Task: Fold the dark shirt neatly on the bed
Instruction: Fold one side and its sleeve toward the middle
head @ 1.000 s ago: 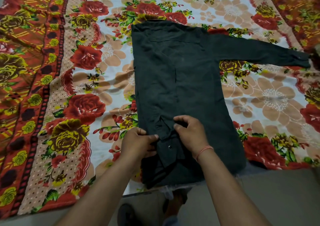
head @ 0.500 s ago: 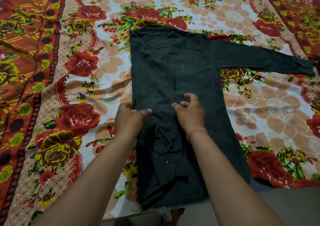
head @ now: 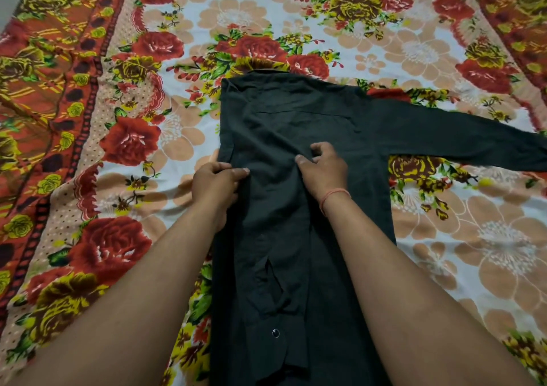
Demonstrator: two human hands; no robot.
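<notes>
Dark shirt: lying flat on the bed, on a floral bedsheet, collar end pointing away from the person. One sleeve is stretching out to the right across the sheet; the other sleeve is lying folded lengthwise down the shirt's body, its cuff with a small button sitting near the lower hem.

Left hand: resting at the shirt's left folded edge, fingers curling and pinching the cloth there.

Right hand: lying on the middle of the shirt, just beside the left hand, fingers bent and gathering a pinch of fabric. A thin thread band is circling its wrist.

Both forearms are reaching over the shirt's lower half.
</notes>
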